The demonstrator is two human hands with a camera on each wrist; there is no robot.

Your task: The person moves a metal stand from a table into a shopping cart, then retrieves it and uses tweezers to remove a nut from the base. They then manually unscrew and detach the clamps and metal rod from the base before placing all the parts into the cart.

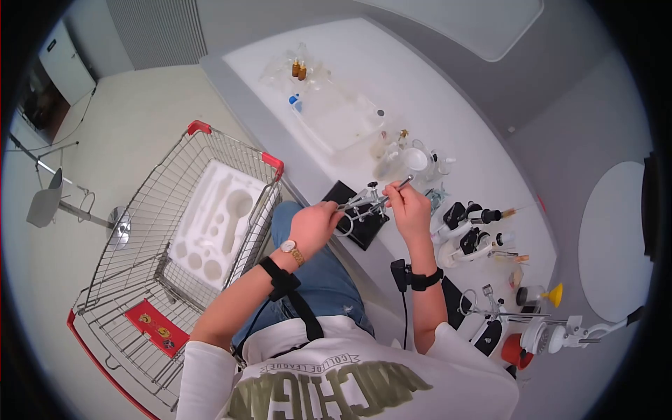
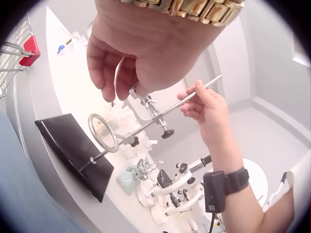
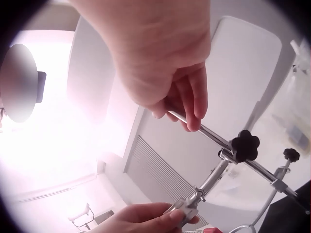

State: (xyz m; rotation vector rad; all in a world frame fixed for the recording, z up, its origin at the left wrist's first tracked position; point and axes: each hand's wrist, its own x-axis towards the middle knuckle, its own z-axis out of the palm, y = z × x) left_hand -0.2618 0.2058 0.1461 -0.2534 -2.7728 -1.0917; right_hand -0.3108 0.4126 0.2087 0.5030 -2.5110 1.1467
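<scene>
A lab stand has its black base plate (image 1: 369, 232) at the table's front edge and a slim metal rod (image 2: 180, 104). Near the rod's upper end, the right hand (image 1: 409, 208) holds it between thumb and fingers. A metal clamp (image 3: 213, 178) branches off the rod at a holder with a black star knob (image 3: 245, 145). My left hand (image 1: 315, 225) pinches the outer end of that clamp. Lower on the rod sits a metal ring (image 2: 92, 130) with its own small black knob. In the left wrist view the rod leans over the base plate.
A shopping cart (image 1: 275, 166) with a white foam insert (image 1: 201, 220) stands left of the table. Microscopes (image 1: 455, 232), glassware and a yellow funnel (image 1: 555, 295) line the right side. Brown dropper bottles (image 1: 299, 71) stand at the far end of the white table (image 1: 420, 77).
</scene>
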